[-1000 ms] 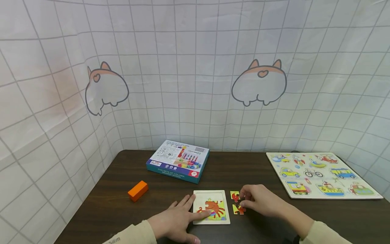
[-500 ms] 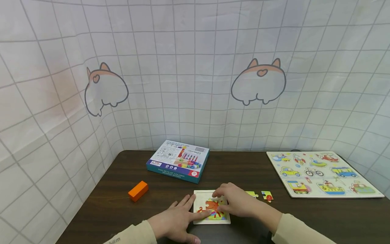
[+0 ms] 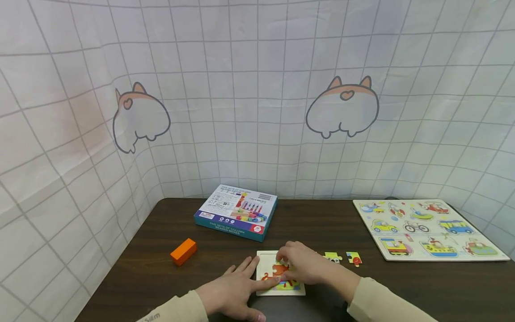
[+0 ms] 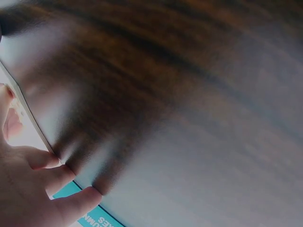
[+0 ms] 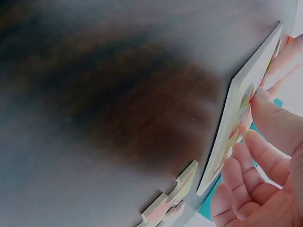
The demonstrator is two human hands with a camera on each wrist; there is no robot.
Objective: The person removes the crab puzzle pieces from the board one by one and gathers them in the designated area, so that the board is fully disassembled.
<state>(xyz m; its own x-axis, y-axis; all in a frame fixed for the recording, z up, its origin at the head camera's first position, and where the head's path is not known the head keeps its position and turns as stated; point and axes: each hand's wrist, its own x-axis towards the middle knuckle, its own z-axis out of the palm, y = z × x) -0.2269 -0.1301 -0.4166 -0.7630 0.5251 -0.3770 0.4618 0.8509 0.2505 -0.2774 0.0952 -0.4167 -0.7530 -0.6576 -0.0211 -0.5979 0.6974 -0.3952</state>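
Steadies the framed jigsaw tray (image 3: 280,294) on the dark wooden table (image 3: 225,250) with straight, spread fingers of the left hand (image 3: 233,293), laying one across the partly filled picture. Bends the thumb and fingers of the right hand (image 3: 304,264) over the right side of the tray; cannot tell from any view whether pinching a piece there. Probably seating one. Seems to call next for lining up tabs and pressing flat, then for reaching to the yellow jigsaw piece (image 3: 332,255) and yellow-and-red jigsaw piece (image 3: 354,258), lying loose to the right.
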